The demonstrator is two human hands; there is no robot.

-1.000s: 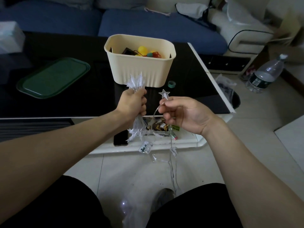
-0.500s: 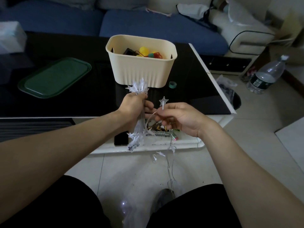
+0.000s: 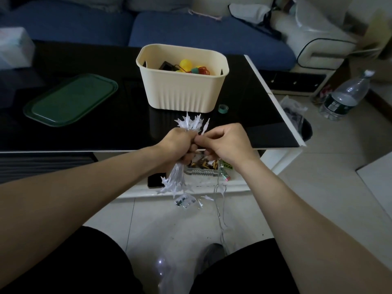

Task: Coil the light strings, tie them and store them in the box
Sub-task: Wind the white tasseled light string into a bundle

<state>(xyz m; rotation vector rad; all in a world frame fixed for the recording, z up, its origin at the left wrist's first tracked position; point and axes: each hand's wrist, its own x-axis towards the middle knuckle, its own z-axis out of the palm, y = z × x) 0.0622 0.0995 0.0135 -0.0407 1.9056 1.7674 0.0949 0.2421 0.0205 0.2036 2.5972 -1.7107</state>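
My left hand (image 3: 179, 143) grips a gathered bundle of a clear star light string (image 3: 177, 181); stars stick out above and below the fist. My right hand (image 3: 224, 145) pinches one star of the same string and holds it against the left fist. The loose wire (image 3: 220, 211) hangs from the hands down to the floor, with a small battery pack (image 3: 184, 201) dangling below the bundle. The cream box (image 3: 182, 90) stands on the black table beyond my hands and holds a coloured ball light string (image 3: 191, 67).
A green lid (image 3: 70, 99) lies on the black table (image 3: 106, 132) at the left. A small roll of green tape (image 3: 223, 108) sits right of the box. A phone (image 3: 156, 180) and a glass dish lie on the lower shelf. A water bottle (image 3: 343, 96) stands on the floor at right.
My right hand has carried the single star leftward to the left fist, so the two hands now touch. The bundle in the left hand has stayed in place.
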